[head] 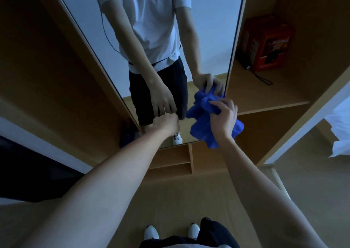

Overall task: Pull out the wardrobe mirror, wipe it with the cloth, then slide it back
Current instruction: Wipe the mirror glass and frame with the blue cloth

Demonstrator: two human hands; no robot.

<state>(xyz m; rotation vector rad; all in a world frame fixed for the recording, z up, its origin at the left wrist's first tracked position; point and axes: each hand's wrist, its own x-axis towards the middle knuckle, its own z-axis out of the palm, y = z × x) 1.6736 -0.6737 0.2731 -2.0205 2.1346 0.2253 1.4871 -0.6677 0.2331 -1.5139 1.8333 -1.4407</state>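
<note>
Head view, looking down at a light wood floor [123, 206] inside a wood wardrobe [280, 99]. Dim room, bluish light. White bedding [339, 134] at the far right edge.

One tall mirror [151, 29], pulled out and facing the camera, between the wood panels. Reflected in it: white shirt, dark shorts, two arms, one white shoe.

One blue cloth [200, 122], bunched up, right against the lower right part of the mirror glass.

Two hands. Right hand [225, 115] curled round the cloth, fingers pinching a fold of it. Left hand [166, 123] at the lower middle of the mirror, fingers curled in like a fist; cannot tell if holding anything or touching the glass.

Two white shoes [151, 232] at the bottom, standing on the floor.

Containers: one open shelf [265, 96] on the right side of the wardrobe. On it, one red box [265, 44] pushed to the back, with a black thing and a thin black cord [263, 79] lying in front. Small low shelves [174, 162] under the mirror, contents too dark to tell.

Dark shape [28, 172] on the left by the floor, too dim to name.
</note>
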